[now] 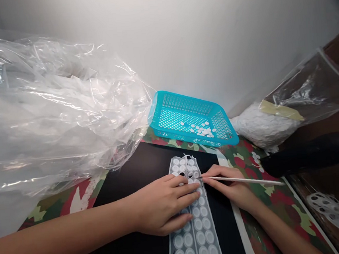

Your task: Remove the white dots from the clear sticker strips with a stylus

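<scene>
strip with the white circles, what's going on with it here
A person's left hand lies spread over the strip, which rests on a black mat. The right hand holds a thin white stick, its dark tip at the strip's right edge; whether it touches is unclear. Behind, a blue basket holds small white discs.

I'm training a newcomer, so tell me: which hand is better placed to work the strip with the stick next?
Probably the right hand: its grip holds the stick, with the tip by the strip's edge. The left hand lies across the strip, better placed to steady it.
</scene>
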`<state>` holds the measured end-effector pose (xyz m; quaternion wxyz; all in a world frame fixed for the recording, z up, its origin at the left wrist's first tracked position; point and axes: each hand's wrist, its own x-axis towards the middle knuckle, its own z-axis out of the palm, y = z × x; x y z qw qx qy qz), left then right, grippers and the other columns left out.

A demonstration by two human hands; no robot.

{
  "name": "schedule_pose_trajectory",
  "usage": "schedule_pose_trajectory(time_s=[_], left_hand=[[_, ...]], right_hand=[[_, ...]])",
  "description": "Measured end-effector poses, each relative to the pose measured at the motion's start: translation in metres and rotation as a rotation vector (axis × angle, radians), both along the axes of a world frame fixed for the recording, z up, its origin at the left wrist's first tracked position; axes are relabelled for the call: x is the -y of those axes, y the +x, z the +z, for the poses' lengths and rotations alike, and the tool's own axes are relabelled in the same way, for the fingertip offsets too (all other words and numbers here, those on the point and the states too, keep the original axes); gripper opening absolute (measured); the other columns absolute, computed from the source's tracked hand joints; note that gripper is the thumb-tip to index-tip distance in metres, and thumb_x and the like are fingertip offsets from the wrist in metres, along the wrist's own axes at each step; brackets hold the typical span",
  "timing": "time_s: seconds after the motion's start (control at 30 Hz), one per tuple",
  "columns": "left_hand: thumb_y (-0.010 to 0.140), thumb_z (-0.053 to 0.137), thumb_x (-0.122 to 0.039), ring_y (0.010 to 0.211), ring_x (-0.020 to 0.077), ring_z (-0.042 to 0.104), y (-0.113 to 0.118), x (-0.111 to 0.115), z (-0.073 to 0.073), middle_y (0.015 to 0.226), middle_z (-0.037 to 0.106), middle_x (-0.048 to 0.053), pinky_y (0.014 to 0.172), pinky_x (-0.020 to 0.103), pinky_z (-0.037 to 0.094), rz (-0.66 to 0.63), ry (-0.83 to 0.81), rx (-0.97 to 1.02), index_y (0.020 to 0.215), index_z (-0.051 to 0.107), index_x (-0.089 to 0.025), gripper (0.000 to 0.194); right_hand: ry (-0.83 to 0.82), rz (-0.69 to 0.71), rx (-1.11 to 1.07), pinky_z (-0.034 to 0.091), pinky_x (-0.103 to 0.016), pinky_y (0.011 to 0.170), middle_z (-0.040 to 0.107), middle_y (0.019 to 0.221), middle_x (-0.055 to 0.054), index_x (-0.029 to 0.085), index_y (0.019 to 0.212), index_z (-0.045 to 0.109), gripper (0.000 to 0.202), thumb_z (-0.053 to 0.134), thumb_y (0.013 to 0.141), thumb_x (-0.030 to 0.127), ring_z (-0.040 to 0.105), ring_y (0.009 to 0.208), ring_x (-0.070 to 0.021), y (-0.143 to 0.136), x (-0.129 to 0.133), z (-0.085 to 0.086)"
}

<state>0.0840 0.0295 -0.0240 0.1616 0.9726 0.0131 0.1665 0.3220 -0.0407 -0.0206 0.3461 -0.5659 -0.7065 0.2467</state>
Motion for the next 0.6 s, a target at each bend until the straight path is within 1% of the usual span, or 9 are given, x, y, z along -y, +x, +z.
schedule_pose_trajectory(time_s=[0.07,0.1,0.2,0.27,0.37,0.43,0.6], left_hand=[[0.091,0.045,-0.034,0.112,0.0242,0.050,0.000,0.000,0.000,0.136,0.051,0.008,0.094,0.037,0.041,0.000,0.003,0.000,0.133,0.046,-0.013,0.047],[0.091,0.045,-0.034,0.112,0.0245,0.050,0.000,0.000,0.000,0.135,0.051,0.009,0.094,0.037,0.041,-0.003,0.003,0.000,0.133,0.046,-0.013,0.047],[0.090,0.046,-0.034,0.111,0.0252,0.050,0.000,0.000,0.000,0.132,0.054,0.010,0.094,0.037,0.040,-0.015,-0.005,-0.002,0.133,0.045,-0.011,0.049],[0.090,0.046,-0.033,0.111,0.0253,0.050,0.001,0.000,0.001,0.129,0.056,0.011,0.094,0.037,0.040,-0.023,-0.012,-0.008,0.133,0.045,-0.010,0.049],[0.090,0.045,-0.033,0.108,0.0252,0.052,0.001,-0.001,0.002,0.128,0.057,0.012,0.093,0.036,0.040,-0.038,-0.003,-0.008,0.134,0.045,-0.009,0.050],[0.090,0.044,-0.032,0.106,0.0249,0.054,0.001,-0.001,0.002,0.129,0.056,0.012,0.092,0.035,0.041,-0.047,0.012,-0.007,0.133,0.045,-0.008,0.050],[0.087,0.046,-0.030,0.100,0.0234,0.056,0.002,-0.002,0.002,0.126,0.059,0.012,0.088,0.035,0.044,-0.066,0.012,-0.007,0.131,0.049,-0.007,0.049]], right_hand=[[0.099,0.067,0.050,0.054,-0.028,0.064,0.071,0.080,-0.005,0.020,0.090,0.070,0.011,0.060,0.087,0.020,0.066,0.073,-0.0170,-0.001,0.002,-0.001],[0.159,0.113,0.088,0.054,-0.028,0.064,0.071,0.082,-0.005,0.021,0.094,0.070,0.014,0.058,0.087,0.017,0.066,0.074,-0.0170,-0.001,0.003,-0.002],[0.328,0.251,0.232,0.055,-0.030,0.067,0.070,0.086,-0.006,0.021,0.110,0.065,0.027,0.055,0.087,0.010,0.064,0.078,-0.0182,0.001,0.006,-0.006],[0.398,0.303,0.324,0.055,-0.032,0.067,0.070,0.087,-0.008,0.021,0.120,0.060,0.036,0.053,0.087,0.008,0.063,0.080,-0.0192,0.003,0.008,-0.009],[0.441,0.342,0.411,0.054,-0.034,0.068,0.068,0.089,-0.009,0.019,0.131,0.051,0.046,0.053,0.087,0.007,0.062,0.082,-0.0203,0.006,0.009,-0.011],[0.444,0.364,0.448,0.054,-0.035,0.068,0.068,0.090,-0.010,0.018,0.135,0.047,0.049,0.052,0.087,0.007,0.061,0.083,-0.0210,0.007,0.008,-0.012],[0.477,0.351,0.494,0.053,-0.035,0.068,0.068,0.089,-0.010,0.017,0.133,0.049,0.046,0.051,0.088,0.007,0.059,0.081,-0.0212,0.007,0.002,-0.011]])
